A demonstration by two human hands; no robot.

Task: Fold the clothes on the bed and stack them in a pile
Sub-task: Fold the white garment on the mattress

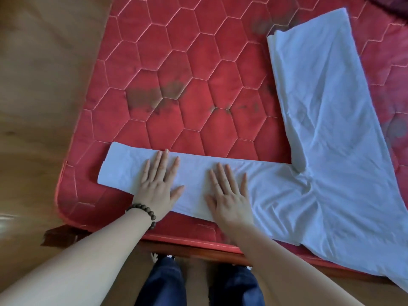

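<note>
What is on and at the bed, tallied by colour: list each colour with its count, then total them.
White: 1, the trousers, spread out with both legs apart
Red: 1, the mattress
Brown: 1, the bead bracelet on the left wrist
Total: 3
The left hand and right hand press flat on one trouser leg.

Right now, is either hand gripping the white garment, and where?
Neither grips. Left hand and right hand press flat on the white garment's near leg.
</note>
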